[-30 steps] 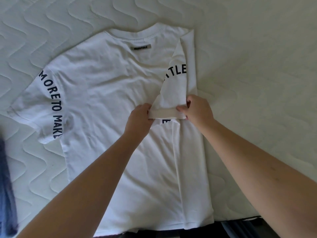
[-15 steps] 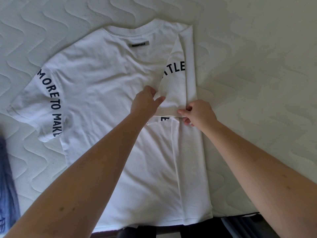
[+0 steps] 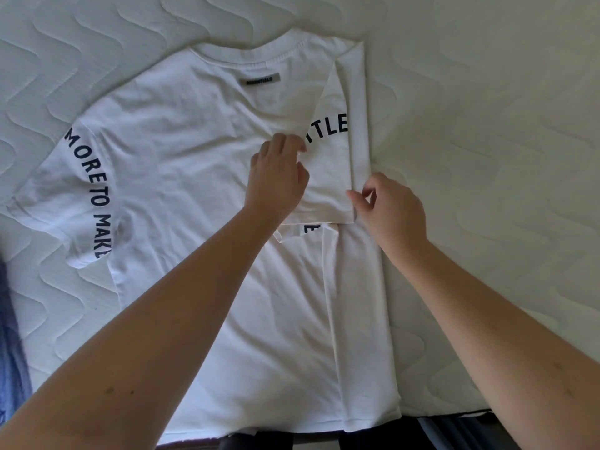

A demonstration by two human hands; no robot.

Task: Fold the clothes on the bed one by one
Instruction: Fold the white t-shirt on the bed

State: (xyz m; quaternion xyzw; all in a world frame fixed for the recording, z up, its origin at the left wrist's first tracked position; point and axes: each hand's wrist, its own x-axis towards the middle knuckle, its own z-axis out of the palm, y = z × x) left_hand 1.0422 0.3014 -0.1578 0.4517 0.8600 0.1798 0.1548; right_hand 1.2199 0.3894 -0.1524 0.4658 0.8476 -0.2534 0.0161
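A white T-shirt (image 3: 201,177) with dark lettering lies flat, back side up, on the quilted bed (image 3: 487,125). Its right side is folded inward along a long crease, and the right sleeve (image 3: 328,177) lies folded back over that strip. My left hand (image 3: 279,180) rests on the sleeve's left edge, with the fingers bent down onto the cloth. My right hand (image 3: 393,209) sits at the sleeve's lower right corner. Its thumb tip touches the cloth and its fingers are loosely curled. The left sleeve (image 3: 74,190) lies spread out flat.
A blue garment (image 3: 9,336) lies at the left edge of the bed. The bed's near edge runs along the bottom, with dark cloth (image 3: 422,433) below it. Bare mattress stretches to the right of the shirt.
My left hand slid up along the sleeve's left edge toward the lettering. My right hand loosened its pinch on the sleeve hem and shifted slightly up to the corner.
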